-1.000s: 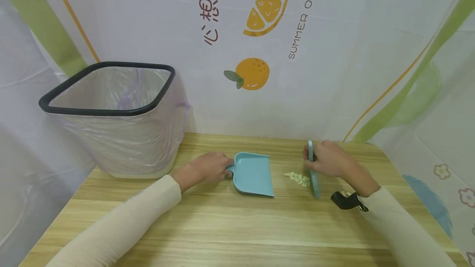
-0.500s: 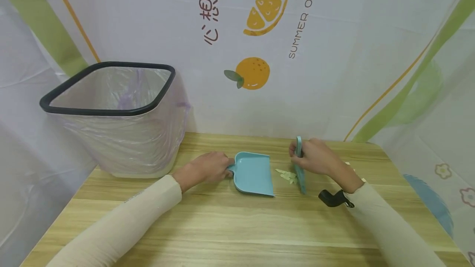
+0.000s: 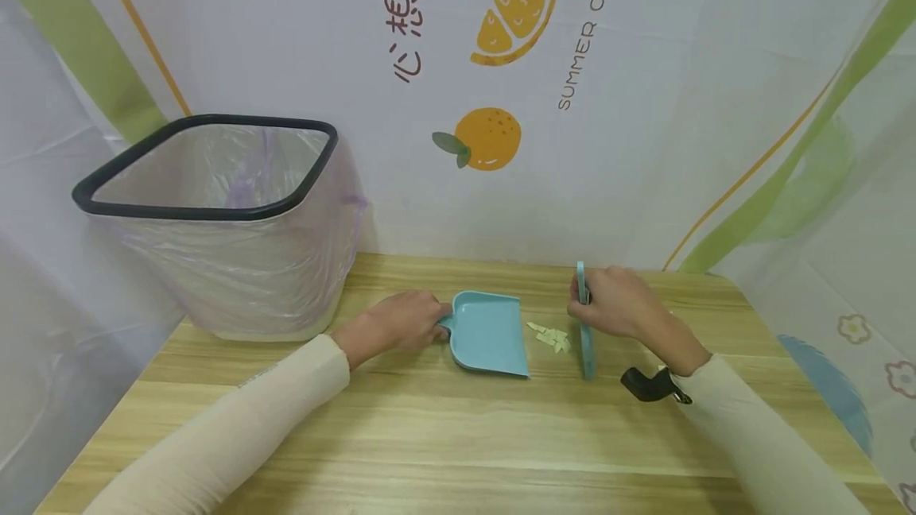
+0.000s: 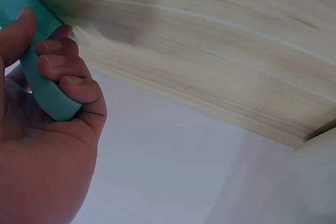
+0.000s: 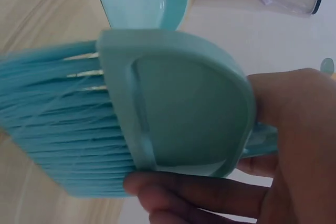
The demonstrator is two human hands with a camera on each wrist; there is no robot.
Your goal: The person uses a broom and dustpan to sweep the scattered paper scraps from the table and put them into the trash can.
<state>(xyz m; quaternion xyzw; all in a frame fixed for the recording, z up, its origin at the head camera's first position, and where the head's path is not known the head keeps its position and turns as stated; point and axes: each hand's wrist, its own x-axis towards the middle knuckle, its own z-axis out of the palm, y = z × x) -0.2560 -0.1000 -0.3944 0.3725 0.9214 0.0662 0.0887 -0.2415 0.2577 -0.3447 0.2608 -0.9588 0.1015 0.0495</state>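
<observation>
My left hand [image 3: 410, 320] grips the handle of a light blue dustpan [image 3: 490, 334], which lies on the table with its wide edge facing right. In the left wrist view, fingers wrap round the dustpan's handle [image 4: 55, 98]. To the right, my right hand [image 3: 614, 302] holds a small blue hand brush [image 3: 588, 344] upright on edge. Its blue bristles [image 5: 63, 124] and flat body show large in the right wrist view. Between dustpan and brush lies a little pile of pale yellow-green scraps [image 3: 550, 337], apart from both.
A bin [image 3: 286, 276] with a black rim and a clear liner stands at the back left of the wooden table [image 3: 429, 451]. A white printed cloth [image 3: 608, 181] hangs behind the table. A black strap piece [image 3: 647, 385] sticks out at the right wrist.
The brush has swept left, pushing the scraps nearer the dustpan, then drawn back slightly to the right of them. The left hand and dustpan have stayed put.
</observation>
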